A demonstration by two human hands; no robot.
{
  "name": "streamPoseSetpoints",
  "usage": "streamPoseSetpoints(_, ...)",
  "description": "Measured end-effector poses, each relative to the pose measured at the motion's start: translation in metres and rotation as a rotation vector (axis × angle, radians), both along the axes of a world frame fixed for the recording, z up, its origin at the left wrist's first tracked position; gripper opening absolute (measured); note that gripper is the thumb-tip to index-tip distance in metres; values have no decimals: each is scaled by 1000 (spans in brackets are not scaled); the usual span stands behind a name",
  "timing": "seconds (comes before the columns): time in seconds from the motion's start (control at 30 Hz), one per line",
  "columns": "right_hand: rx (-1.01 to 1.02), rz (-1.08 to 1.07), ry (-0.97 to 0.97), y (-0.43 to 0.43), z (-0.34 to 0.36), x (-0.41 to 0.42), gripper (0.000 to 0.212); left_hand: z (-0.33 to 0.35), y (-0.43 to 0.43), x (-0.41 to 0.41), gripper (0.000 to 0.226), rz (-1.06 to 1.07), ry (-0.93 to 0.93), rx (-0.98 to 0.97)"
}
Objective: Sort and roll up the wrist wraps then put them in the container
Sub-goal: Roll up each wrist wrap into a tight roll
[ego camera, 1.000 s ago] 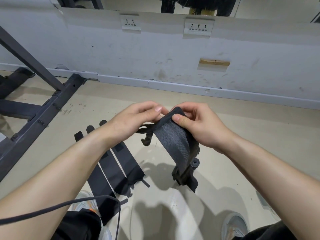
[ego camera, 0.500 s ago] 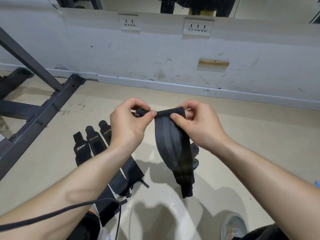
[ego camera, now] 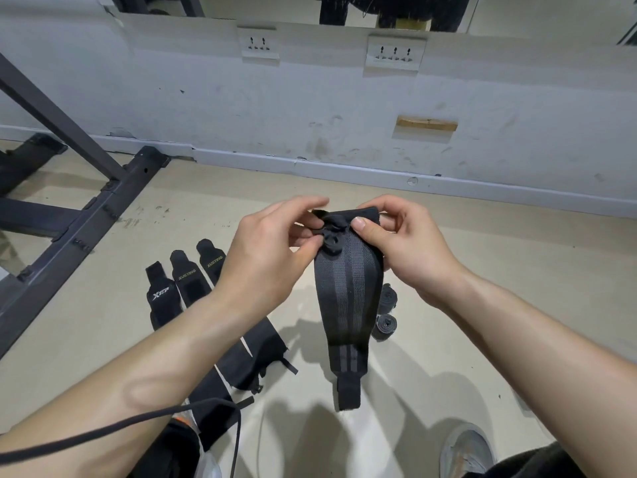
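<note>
The wrist wrap (ego camera: 348, 298) hangs in the air between the two hands, its upper edge pinched from both sides and the rest dangling straight down below them. The left hand (ego camera: 272, 257) holds the top left corner, its fingertips curled around the small thumb loop (ego camera: 332, 239), which is bunched into a coil there. The right hand (ego camera: 406, 243) clamps the top right edge, thumb pressed on the front face and fingers behind.

The wrap is a ribbed, knitted elastic band, black with paler grey stripes running lengthwise, and it narrows to a plain tab at the bottom, probably the fastening patch, though the view is too soft to be sure. It looks light, limp and stretchy, with enough grip not to slide. It should roll best started tight from the loop end, both thumbs keeping tension so the coil does not spring loose.

Below the left hand, several flat wraps (ego camera: 188, 281) lie side by side on the floor (ego camera: 517, 257). Below the right hand, just behind the hanging band, sit two rolled wraps (ego camera: 386, 322). No container is in view.
</note>
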State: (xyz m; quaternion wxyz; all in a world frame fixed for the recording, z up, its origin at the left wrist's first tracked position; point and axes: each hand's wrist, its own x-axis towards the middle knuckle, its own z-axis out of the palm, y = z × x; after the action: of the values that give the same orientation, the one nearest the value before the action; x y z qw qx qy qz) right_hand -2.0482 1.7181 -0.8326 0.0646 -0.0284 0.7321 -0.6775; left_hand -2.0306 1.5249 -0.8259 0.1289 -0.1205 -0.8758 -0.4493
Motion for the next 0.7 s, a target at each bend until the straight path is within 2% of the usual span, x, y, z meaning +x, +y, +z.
streamPoseSetpoints(0.07,-35,25,-11,-1,1,2,3,0,-3,-2,47,8,6,-7)
streamPoseSetpoints(0.2,-72,43,-17,-4,3,4,3,-3,-6,-6,18,10,153,-96)
streamPoseSetpoints(0.3,-96,53,-23,-5,4,5,5,-4,-8,-7,12,21,104,-16)
streamPoseSetpoints(0.43,-105,64,-28,-6,5,7,5,5,-7,-8,19,-41,-267,354)
streamPoseSetpoints(0.57,-71,88,-43,-7,5,8,4,8,-2,-3,21,0,-214,263)
streamPoseSetpoints(0.7,-75,136,-36,-8,5,8,9,7,-1,-2,40,27,-174,298)
